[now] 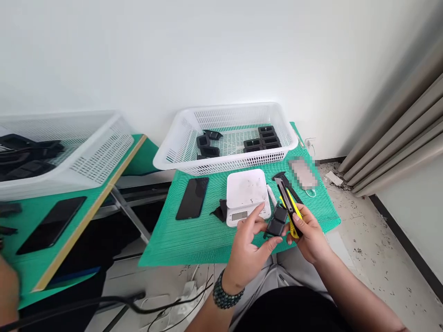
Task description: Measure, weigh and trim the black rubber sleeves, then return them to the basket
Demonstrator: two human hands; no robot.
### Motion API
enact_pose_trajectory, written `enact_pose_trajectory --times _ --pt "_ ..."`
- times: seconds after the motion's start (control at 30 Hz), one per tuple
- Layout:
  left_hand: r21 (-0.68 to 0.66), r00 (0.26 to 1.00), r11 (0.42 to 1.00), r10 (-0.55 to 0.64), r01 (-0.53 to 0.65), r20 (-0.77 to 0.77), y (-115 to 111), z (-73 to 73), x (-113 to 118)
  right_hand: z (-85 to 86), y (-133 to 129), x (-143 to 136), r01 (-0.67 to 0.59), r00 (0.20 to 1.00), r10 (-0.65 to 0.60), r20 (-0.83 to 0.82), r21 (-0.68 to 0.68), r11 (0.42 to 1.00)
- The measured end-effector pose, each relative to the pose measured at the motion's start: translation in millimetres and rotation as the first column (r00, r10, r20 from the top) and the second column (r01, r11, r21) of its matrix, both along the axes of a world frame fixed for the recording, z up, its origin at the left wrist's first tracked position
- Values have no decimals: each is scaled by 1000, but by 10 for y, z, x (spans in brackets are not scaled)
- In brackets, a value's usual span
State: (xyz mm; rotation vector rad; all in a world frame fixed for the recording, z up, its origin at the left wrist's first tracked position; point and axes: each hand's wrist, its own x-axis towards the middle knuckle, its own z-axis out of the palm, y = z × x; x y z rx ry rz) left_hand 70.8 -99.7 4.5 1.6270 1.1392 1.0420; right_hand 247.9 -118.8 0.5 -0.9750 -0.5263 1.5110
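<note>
Your left hand (254,235) pinched the black molded part (277,221) between thumb and fingers, in front of the white scale (246,196) on the green tabletop (166,242). Just right of that part, your right hand (306,230) gripped the yellow-and-black utility knife (290,207), its blade end pointing away from you.

The right hand (309,232) partly hides the cutter (291,210); the scale digits (240,216) are unreadable.
</note>
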Motion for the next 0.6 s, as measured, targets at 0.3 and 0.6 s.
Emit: enact_pose_trajectory --times 0.3,0.6 --pt "-114 938 989 129 -97 323 52 -14 -10 -7 -37 59 5 994 -9 113 31 999" --pt "32 972 977 208 -212 108 63 -104 -107 185 -114 331 -360 812 214 544 177 916"
